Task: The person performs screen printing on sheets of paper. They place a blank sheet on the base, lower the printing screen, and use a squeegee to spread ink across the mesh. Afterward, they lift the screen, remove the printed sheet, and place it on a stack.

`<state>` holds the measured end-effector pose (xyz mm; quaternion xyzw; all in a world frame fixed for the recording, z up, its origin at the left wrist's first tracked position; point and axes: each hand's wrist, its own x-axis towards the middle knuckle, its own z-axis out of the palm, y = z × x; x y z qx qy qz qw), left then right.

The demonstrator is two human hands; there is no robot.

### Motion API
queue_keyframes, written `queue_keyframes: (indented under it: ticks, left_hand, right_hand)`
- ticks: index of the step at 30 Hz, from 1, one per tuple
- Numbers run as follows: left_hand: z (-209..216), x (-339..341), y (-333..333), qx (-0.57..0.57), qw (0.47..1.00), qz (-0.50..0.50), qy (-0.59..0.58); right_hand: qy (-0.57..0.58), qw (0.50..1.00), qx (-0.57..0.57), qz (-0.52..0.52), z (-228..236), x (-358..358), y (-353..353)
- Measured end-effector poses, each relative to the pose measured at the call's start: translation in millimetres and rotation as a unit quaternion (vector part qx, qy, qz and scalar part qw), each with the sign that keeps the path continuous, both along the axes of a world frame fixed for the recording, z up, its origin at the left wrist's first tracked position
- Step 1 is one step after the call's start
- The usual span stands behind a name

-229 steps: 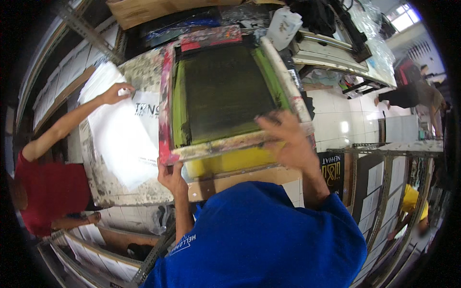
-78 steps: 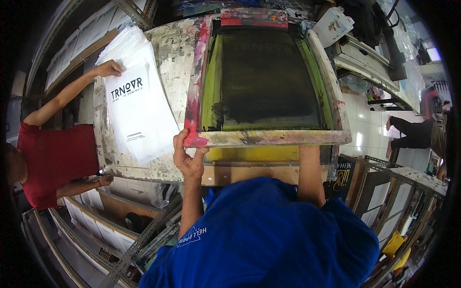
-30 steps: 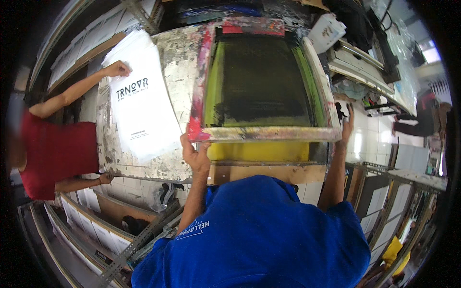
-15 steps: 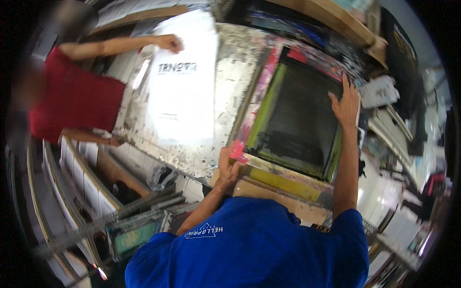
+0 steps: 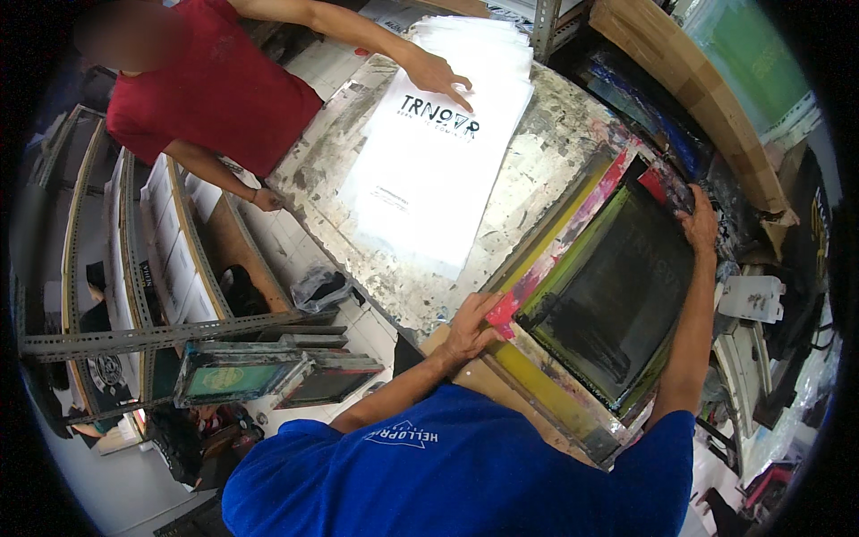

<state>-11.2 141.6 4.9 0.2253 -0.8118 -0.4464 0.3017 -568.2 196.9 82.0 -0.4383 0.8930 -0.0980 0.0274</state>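
2 frame (image 5: pixel 567 240) edges in left hand (image 5: pixel 471 328) and right hand (image 5: pixel 701 220) grip, tabletop (image 5: pixel 541 170) room leftward

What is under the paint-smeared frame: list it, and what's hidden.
Under the paint-smeared frame, a yellow surface shows past the left and near sides, with a brown strip along the near side. Anything directly beneath the dark mesh is covered.
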Motion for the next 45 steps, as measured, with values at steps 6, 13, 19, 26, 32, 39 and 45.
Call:
queue_keyframes:
  ticks: [6,13,19,26,32,39,45]
  left_hand:
    - [3.1,0.4,-1.8,0.010,1.000,-0.003,0.010]
    - [1.2,2.2,-3.1,0.010,1.000,-0.001,0.012]
    - [-2.4,-2.8,1.0,0.043,0.999,-0.002,0.013]
    - [-2.9,-2.3,2.5,0.045,0.999,0.017,-0.003]
    - [-5.4,-1.3,0.4,0.038,0.999,0.006,-0.006]
    - [-4.3,0.4,2.7,0.055,0.998,0.011,0.002]
    - [-0.2,-2.5,-1.6,0.020,1.000,0.000,0.008]
  right_hand:
    - [0.027,0.998,-0.062,-0.018,15.6,26.2,3.3]
    - [0.056,0.993,-0.092,-0.041,28.2,36.6,8.2]
    - [0.115,0.984,-0.133,-0.009,23.6,26.9,3.9]
    - [0.066,0.988,-0.138,-0.026,38.6,40.0,0.5]
    - [0.061,0.987,-0.141,-0.042,42.3,39.8,10.8]
    - [0.064,0.992,-0.094,-0.050,37.4,42.0,-7.0]
    - [0.055,0.991,-0.112,-0.054,23.7,29.2,8.0]
